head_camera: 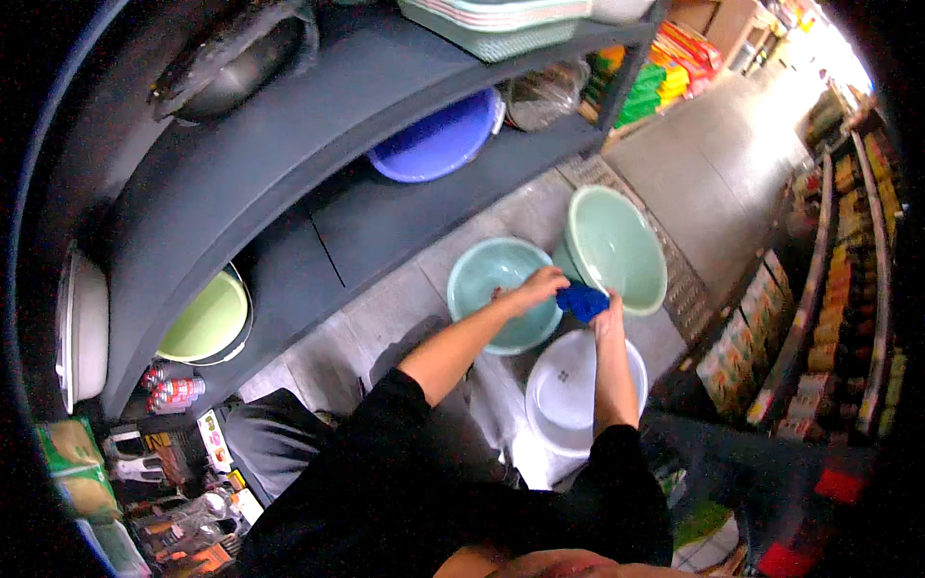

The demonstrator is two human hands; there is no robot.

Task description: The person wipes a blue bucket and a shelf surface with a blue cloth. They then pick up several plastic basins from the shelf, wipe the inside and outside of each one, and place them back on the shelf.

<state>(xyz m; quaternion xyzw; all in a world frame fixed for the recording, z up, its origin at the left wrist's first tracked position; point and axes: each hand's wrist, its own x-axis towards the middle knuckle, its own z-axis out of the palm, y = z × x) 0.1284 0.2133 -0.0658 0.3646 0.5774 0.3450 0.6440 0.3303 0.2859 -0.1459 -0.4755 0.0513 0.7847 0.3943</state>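
Observation:
A blue cloth point(582, 302) is stretched between my two hands above the floor. My left hand point(538, 287) grips its left end, over the rim of a teal plastic basin point(477, 289). On the cloth's right end, my right hand point(609, 312) is closed near the lower rim of a pale green bucket point(621, 238), which leans with its mouth facing me. Whether that hand also touches the bucket, I cannot tell. Below my right forearm stands a white basin point(564, 397), partly hidden by the arm. A small reddish spot shows inside the teal basin.
Along the left runs a dark grey shelf unit point(289, 173). Its lower board holds a purple basin point(441, 141), a yellow-green bucket point(209, 318) and several spray cans point(173, 394). Stacked baskets point(506, 29) sit higher up. Packed goods shelves point(831, 289) stand right of the tiled aisle point(715, 159).

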